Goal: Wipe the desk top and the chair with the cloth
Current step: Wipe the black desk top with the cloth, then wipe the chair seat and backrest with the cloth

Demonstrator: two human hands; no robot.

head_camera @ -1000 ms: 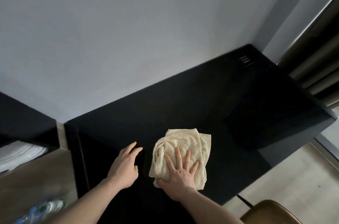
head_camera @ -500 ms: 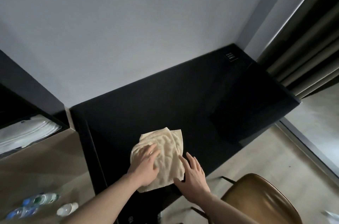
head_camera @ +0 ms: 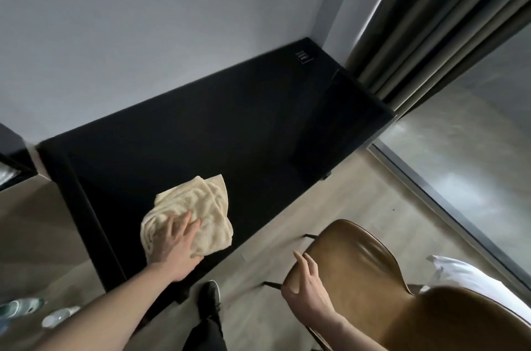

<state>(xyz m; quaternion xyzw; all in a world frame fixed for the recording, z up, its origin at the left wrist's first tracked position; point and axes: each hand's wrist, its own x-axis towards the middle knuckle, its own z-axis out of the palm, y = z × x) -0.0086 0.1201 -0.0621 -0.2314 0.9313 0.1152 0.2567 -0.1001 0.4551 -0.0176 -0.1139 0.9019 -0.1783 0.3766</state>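
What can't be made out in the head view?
- Small label at the desk top far corner: print too small.
- Bottles bottom left: blurred, cut by the frame edge.
- Cloth near corner: under the left hand.
- Chair legs: mostly hidden beneath its seat.

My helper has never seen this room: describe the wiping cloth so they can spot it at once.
Find the black desk top against the grey wall. Near its front edge lies the cloth, under the left hand. It is cream, crumpled terry, the only pale thing on the dark surface.

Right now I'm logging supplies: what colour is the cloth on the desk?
Pale cream; the cloth shows best in the head view, under the left hand.
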